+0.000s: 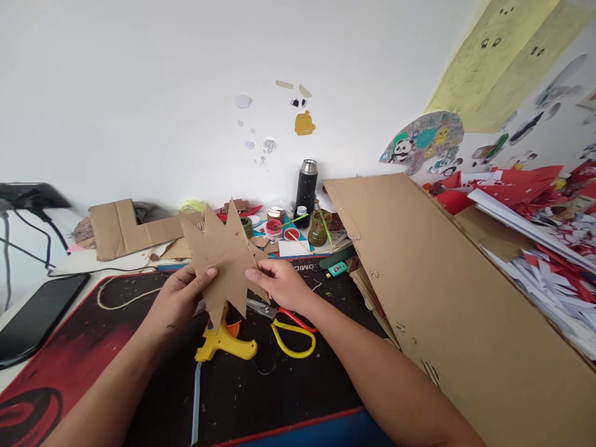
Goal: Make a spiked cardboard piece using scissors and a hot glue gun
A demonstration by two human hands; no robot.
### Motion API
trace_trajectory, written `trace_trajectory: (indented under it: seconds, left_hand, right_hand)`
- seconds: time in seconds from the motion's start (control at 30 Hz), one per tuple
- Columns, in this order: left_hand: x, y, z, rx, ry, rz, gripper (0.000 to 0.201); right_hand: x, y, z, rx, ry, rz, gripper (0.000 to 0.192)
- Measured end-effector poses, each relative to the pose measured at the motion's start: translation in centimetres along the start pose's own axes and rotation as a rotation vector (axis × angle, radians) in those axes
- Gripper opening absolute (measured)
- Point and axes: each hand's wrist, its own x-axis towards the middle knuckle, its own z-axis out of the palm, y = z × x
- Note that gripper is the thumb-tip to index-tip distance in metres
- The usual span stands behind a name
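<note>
Between my two hands a piece of cardboard [226,257] with jagged, pointed edges is held up above the mat. My left hand [184,292] grips its left side, thumb on the near face and fingers behind. On the right edge, my right hand [279,282] pinches it the same way. Below lies a yellow glue gun [228,343] with a glue stick [196,403] sticking out of its back end. Scissors [293,335] with red and yellow handles rest to its right, their blades partly hidden by the cardboard piece.
A large cardboard sheet [456,279] leans along the right side. Paint jars [274,228], a black thermos [306,186] and brushes stand at the back by the wall. On the left lie a phone [41,316], a cord and an L-shaped cardboard piece [109,230]. Paper scraps [559,285] pile up far right.
</note>
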Motion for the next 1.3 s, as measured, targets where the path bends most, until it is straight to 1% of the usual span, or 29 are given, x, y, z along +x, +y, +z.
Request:
trace_trajectory:
  seconds: [0.13, 0.23, 0.33, 0.43, 0.53, 0.7, 0.83, 1.0, 1.17, 1.3]
  left_hand:
    - [0.0, 0.1, -0.1, 0.043, -0.045, -0.008, 0.053]
    - [-0.1, 0.2, -0.2, 0.050, -0.065, -0.041, 0.056]
    - [-0.4, 0.4, -0.3, 0.072, -0.110, -0.103, 0.056]
    - [-0.9, 0.7, -0.2, 0.121, -0.177, -0.161, 0.051]
    - [-1.1, 0.9, 0.2, 0.138, -0.207, -0.157, 0.049]
    - [-1.1, 1.0, 0.2, 0.156, -0.180, -0.141, 0.051]
    - [-0.9, 0.7, -0.2, 0.119, -0.131, -0.119, 0.053]
    - [-0.7, 0.6, -0.5, 0.100, -0.115, -0.159, 0.051]
    - [-0.7, 0.6, -0.5, 0.061, -0.107, -0.185, 0.049]
    - [-0.4, 0.4, -0.9, -0.001, -0.065, -0.131, 0.047]
  right_hand:
    - [-0.1, -0.1, -0.1, -0.006, 0.022, 0.023, 0.046]
    - [-0.1, -0.2, 0.0, 0.052, -0.029, 0.049, 0.052]
    - [-0.1, -0.2, 0.0, 0.101, -0.062, 0.078, 0.055]
    - [0.1, 0.1, -0.1, 0.136, -0.017, 0.103, 0.052]
    - [0.2, 0.3, -0.2, 0.124, 0.023, 0.114, 0.048]
    - [0.3, 0.2, -0.3, 0.124, 0.018, 0.121, 0.044]
    - [0.2, -0.1, -0.2, 0.178, -0.003, 0.113, 0.049]
    - [0.1, -0.4, -0.1, 0.220, -0.017, 0.100, 0.055]
    - [0.3, -0.1, -0.1, 0.192, 0.018, 0.094, 0.052]
    - [0.4, 0.0, -0.1, 0.163, 0.022, 0.097, 0.050]
